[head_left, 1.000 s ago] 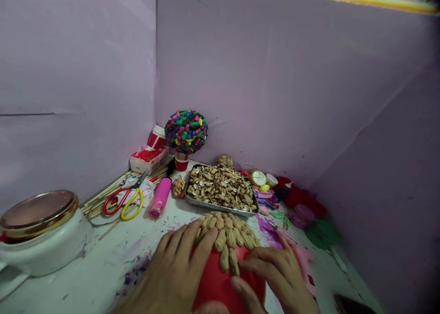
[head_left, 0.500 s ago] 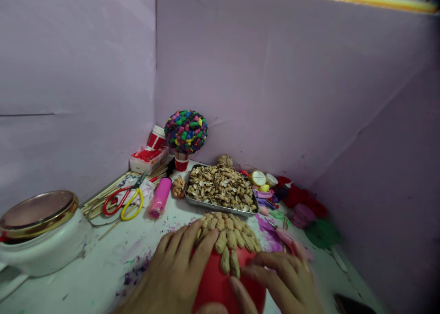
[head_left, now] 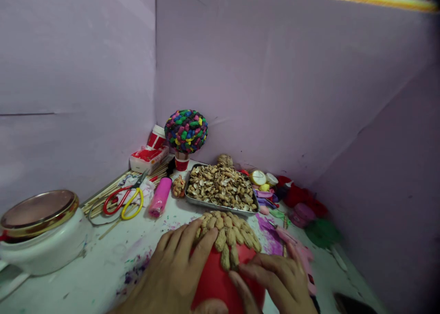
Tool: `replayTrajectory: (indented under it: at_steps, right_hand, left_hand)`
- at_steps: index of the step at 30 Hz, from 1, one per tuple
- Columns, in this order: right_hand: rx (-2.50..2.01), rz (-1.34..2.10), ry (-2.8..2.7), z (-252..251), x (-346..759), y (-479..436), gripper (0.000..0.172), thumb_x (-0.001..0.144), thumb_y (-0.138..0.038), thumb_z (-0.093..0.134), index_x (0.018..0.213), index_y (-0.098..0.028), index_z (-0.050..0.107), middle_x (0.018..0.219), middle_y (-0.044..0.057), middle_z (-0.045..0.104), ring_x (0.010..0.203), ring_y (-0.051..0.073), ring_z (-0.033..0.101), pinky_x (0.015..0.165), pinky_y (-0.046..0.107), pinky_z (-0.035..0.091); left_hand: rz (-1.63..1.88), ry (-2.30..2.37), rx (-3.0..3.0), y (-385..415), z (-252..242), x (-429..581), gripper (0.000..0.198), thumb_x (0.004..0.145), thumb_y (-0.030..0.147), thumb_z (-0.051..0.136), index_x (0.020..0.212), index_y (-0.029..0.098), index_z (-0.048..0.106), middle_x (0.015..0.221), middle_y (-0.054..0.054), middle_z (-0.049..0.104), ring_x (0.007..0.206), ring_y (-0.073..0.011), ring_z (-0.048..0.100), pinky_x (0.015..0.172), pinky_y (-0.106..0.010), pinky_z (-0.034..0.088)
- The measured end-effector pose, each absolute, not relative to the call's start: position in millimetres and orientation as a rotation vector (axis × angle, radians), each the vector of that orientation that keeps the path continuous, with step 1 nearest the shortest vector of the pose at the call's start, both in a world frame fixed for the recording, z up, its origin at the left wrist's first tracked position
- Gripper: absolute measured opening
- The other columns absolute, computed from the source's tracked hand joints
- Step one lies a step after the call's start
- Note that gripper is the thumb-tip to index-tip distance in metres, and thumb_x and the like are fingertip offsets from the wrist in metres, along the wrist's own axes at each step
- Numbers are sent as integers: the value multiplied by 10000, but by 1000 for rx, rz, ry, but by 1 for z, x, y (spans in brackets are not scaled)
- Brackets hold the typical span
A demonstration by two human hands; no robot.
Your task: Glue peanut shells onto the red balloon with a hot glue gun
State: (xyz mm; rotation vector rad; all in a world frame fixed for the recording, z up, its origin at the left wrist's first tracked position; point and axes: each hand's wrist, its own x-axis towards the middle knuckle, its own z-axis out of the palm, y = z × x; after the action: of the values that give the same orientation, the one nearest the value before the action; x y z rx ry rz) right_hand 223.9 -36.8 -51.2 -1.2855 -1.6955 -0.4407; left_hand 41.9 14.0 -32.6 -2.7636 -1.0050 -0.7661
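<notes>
I see the left hand [head_left: 175, 268] low and left of centre in the frame, back uppermost, fingers together and gently bent, left thumb [head_left: 210, 307] at the bottom edge. Right of centre, the right hand [head_left: 283, 275] curls inward, its forefinger [head_left: 256, 272] and right thumb [head_left: 243, 290] nearly meeting.

We log the balloon [head_left: 215, 284] as plain red, the peanut shells [head_left: 220, 239] on it tan. The ball [head_left: 186, 131] we find mottled green, blue, pink, yellow and near-black. Scissors [head_left: 131, 204]: one loop red, one yellow. Walls [head_left: 257, 75] lilac; tabletop [head_left: 99, 284] whitish, speckled and smeared purple. Pot [head_left: 46, 259] white, its lid [head_left: 39, 213] gold-edged. Bright pink roll [head_left: 161, 196]; we mark the tool [head_left: 305, 264] paler pink.
</notes>
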Motion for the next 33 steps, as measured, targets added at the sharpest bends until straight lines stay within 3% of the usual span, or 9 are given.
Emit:
replayTrajectory:
  at_steps: [8,19,27,33]
  right_hand:
    - [-1250,-542,-1684,-57,223,-32,161,821,-355,495,804,-254,620,636,28,608,592,192,552,904,592,293]
    - [-1291,-470,-1673,-58,226,-35,134,800,-216,518,892,-229,614,722,51,610,662,220,561,879,613,300]
    - [-1291,-446,-1692,-51,230,-37,150,781,-154,515,862,-226,618,718,31,574,662,198,533,880,594,311]
    - [-1200,-591,-1948,-45,235,-34,219,730,-135,555,923,-209,626,790,31,563,677,182,535,939,549,242]
  left_hand:
    - [-896,-977,-2793,20,-59,41,751,736,573,468,1359,202,272,1268,-187,491,1081,-346,501,805,-496,450]
    - [-868,-965,-2796,21,-56,39,822,713,617,484,1376,200,234,1291,-191,467,1101,-346,485,832,-481,435]
    - [-860,-964,-2820,22,-55,38,807,701,605,517,1354,192,284,1281,-189,481,1093,-347,493,809,-482,452]
    - [-774,-1065,-2824,15,-40,41,724,738,597,487,1312,177,354,1258,-186,511,1100,-329,501,822,-470,460]
